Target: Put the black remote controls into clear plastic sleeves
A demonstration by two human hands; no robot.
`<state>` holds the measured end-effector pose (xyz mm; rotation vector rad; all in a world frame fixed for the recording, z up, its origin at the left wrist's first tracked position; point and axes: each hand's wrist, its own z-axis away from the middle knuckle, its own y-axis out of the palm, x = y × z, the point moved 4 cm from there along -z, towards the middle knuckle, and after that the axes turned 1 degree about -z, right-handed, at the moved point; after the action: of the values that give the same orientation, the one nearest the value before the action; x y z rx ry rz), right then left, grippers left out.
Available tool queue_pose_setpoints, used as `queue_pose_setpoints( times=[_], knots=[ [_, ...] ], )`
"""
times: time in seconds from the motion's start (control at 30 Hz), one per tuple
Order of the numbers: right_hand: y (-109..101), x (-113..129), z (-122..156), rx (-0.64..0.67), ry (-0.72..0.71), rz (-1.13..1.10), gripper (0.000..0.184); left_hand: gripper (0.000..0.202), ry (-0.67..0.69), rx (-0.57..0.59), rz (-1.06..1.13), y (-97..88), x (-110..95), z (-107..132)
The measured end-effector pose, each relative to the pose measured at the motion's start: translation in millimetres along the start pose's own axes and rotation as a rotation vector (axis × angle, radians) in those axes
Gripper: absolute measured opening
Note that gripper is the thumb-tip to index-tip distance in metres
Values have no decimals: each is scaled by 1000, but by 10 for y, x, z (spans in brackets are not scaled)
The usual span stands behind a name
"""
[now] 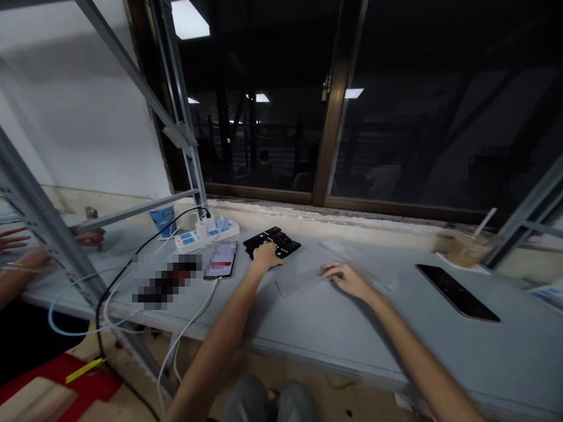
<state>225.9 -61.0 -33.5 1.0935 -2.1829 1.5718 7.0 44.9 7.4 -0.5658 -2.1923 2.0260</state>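
My left hand point(265, 257) is closed at the near edge of a black folding keyboard point(281, 240), whose panels carry small pale key marks. The keyboard lies on the grey table against the window side, and the hand hides part of it. To the right, my right hand point(347, 279) has its fingers pinched together on a clear plastic bag point(303, 282). The bag lies flat and is hard to make out against the tabletop. Something small and dark shows at the right fingertips; I cannot tell what it is.
Left of the keyboard lie a lit phone point(221, 261) on a white cable and a power strip point(206, 234) with plugs. A dark phone point(457, 293) and an iced drink point(468, 246) stand right. Another person's hand point(90, 239) is beyond the metal post point(48, 217).
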Motion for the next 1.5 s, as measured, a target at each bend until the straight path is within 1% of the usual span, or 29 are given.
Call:
queue_pose_setpoints(
  times=[0.07,0.13,0.2,0.3,0.37,0.43,0.53,0.57,0.63,0.67,0.77,0.83,0.9,0.97,1.03,1.07,1.13,1.2,1.23,1.27,1.3,1.33,1.4,1.43,1.47,1.5],
  knots=[
    [37,77,1,43,36,-40,26,52,9,-35,-3,18,-50,6],
    [54,147,5,73,80,-61,22,47,24,-66,-5,43,-97,8],
    [65,192,7,97,96,-71,24,42,48,-73,2,73,-130,5],
    [92,184,2,120,86,-82,25,43,81,-55,35,103,-147,-2],
    [117,152,-4,115,78,-80,25,45,92,-58,56,92,-145,-1],
    [143,137,-13,86,52,-75,24,46,92,-87,83,55,-143,5],
    [167,165,-37,1,2,-106,28,47,117,-199,209,-30,-168,16],
    [162,174,-48,-43,10,-132,33,47,156,-243,273,-54,-193,20],
    [115,176,-69,-162,77,-199,47,45,313,-299,401,-78,-283,37],
    [71,170,-74,-235,128,-242,51,45,420,-306,456,-74,-344,54],
    [-86,152,-67,-412,285,-436,52,43,702,-280,568,-11,-529,133],
    [-167,141,-47,-470,394,-571,57,44,825,-246,599,57,-636,196],
    [-211,143,-29,-486,464,-652,61,46,906,-210,608,123,-722,255],
    [-223,147,-25,-476,490,-689,58,47,931,-193,593,156,-776,293],
    [-228,134,-25,-483,496,-713,52,47,911,-217,541,134,-792,309],
    [-238,115,-22,-511,501,-722,50,47,897,-243,502,101,-788,314],
    [-284,54,-1,-610,515,-738,45,45,855,-322,430,2,-756,321],
    [-350,-41,46,-756,562,-746,38,43,801,-389,398,-89,-710,334],
    [-385,-98,82,-845,603,-746,33,43,784,-394,390,-107,-696,345],
    [-412,-153,115,-915,640,-746,29,44,778,-375,379,-100,-695,359],
    [-431,-204,138,-956,665,-751,26,48,791,-332,359,-65,-709,378],
    [-441,-246,146,-961,670,-760,25,53,817,-274,330,-7,-737,400],
    [-438,-303,131,-893,647,-778,24,64,879,-160,263,145,-808,443],
    [-428,-319,117,-844,630,-787,24,65,901,-120,237,218,-842,457],
    [-414,-328,104,-798,617,-797,24,63,919,-90,218,284,-871,462],
    [-401,-332,94,-761,606,-808,24,56,930,-69,204,335,-893,459]
  ],
)
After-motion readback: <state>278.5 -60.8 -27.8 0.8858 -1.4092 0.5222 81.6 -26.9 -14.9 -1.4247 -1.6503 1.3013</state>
